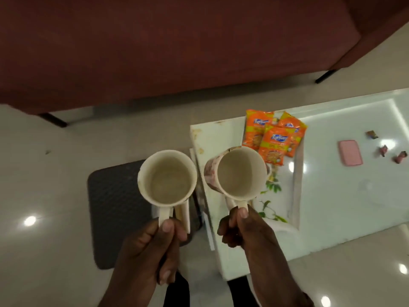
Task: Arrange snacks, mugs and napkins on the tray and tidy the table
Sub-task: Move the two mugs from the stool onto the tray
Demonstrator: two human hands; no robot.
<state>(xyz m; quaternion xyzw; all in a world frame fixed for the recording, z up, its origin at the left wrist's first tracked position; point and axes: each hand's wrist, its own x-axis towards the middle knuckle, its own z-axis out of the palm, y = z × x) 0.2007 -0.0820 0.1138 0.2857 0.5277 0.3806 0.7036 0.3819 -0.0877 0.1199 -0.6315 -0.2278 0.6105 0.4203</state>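
Note:
My left hand [152, 247] grips the handle of a cream mug [167, 178], held upright above the floor and a dark mat. Beside it, my right hand [247, 231] pinches the handle of a second cream mug [239, 173] with a pink pattern on its side, held over the left end of the white floral tray [296, 191]. Both mugs look empty. Three orange snack packets [273, 138] lie overlapping at the tray's far end. The tray rests on a glossy white table [354, 196].
A pink flat box [350, 152] and three small wrapped sweets [384, 149] lie on the table right of the tray. A dark grey mat [115, 207] lies on the floor at left. A dark red sofa [177, 47] fills the far side.

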